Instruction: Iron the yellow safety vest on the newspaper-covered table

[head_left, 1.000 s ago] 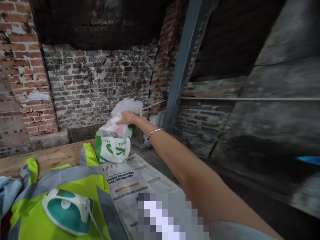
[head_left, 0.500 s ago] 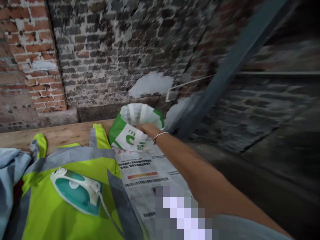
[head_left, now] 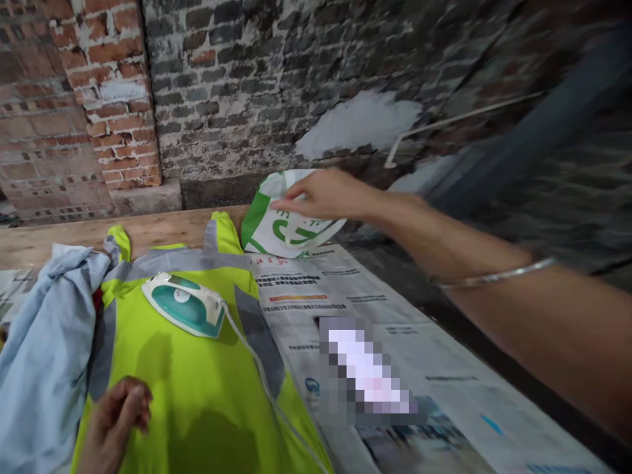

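At the far end of the table, my right hand point(head_left: 320, 195) reaches over the front of a white and green plastic bag point(head_left: 296, 230). Its thumb and fingers are pinched together by the bag's rim; what they hold, if anything, is too small to make out. My left hand point(head_left: 118, 418) hovers at the lower left over a yellow-green garment with grey bands point(head_left: 197, 382), fingers curled in and nothing visible in them. A white and teal clothes iron point(head_left: 185, 306) lies on the garment's upper part, its pale cord point(head_left: 266, 378) running toward me.
Newspaper sheets point(head_left: 390, 322) cover the table's right side, with a pixelated patch on them. Light blue cloth point(head_left: 54, 329) is heaped at the left. Bare wood point(head_left: 162, 227) shows along the far edge, before a brick wall point(head_left: 217, 99).
My right hand has come up out of the bag's mouth to the front of its rim. My left hand has entered view at the lower left. The view has shifted.
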Demonstrator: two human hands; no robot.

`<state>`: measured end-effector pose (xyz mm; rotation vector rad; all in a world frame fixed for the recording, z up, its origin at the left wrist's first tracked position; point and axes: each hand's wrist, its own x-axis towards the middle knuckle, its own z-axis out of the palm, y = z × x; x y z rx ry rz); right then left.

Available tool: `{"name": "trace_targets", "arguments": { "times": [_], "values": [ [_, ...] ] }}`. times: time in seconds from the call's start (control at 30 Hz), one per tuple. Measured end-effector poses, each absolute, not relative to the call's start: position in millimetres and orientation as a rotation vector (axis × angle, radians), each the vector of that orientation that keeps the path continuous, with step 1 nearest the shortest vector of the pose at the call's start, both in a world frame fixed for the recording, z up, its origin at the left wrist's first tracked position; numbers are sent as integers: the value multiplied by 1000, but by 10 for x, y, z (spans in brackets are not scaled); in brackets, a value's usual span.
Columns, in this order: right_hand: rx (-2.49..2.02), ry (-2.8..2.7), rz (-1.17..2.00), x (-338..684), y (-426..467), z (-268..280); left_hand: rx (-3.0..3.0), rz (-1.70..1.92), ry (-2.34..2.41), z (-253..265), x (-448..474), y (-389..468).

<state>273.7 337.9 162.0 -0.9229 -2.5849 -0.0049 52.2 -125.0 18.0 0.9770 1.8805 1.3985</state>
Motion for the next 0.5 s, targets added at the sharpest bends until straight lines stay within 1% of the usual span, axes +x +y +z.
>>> {"name": "trace_targets", "arguments": {
  "times": [0.1, 0.17, 0.23, 0.3, 0.4, 0.5],
  "values": [
    [-652, -2908, 155, 2284, 2426, 1379, 1258, 1412, 2126, -18, 578, -1223],
    [-614, -3022, 188, 1936, 1924, 1213, 1543, 1346, 2228, -194, 675, -1267],
    [-644, -3066, 156, 1619, 1599, 1072, 1857, 1219, 2214, -381, 831, -1368],
    [-790, -3035, 144, 1368, 1436, 966, 2128, 1046, 2172, -565, 1006, -1497],
    [-1047, -2971, 221, 1132, 1365, 850, 2368, 822, 2235, -806, 1177, -1659],
    [-1144, -2947, 273, 1038, 1349, 744, 2443, 807, 2289, -963, 1188, -1722]
  ]
}}
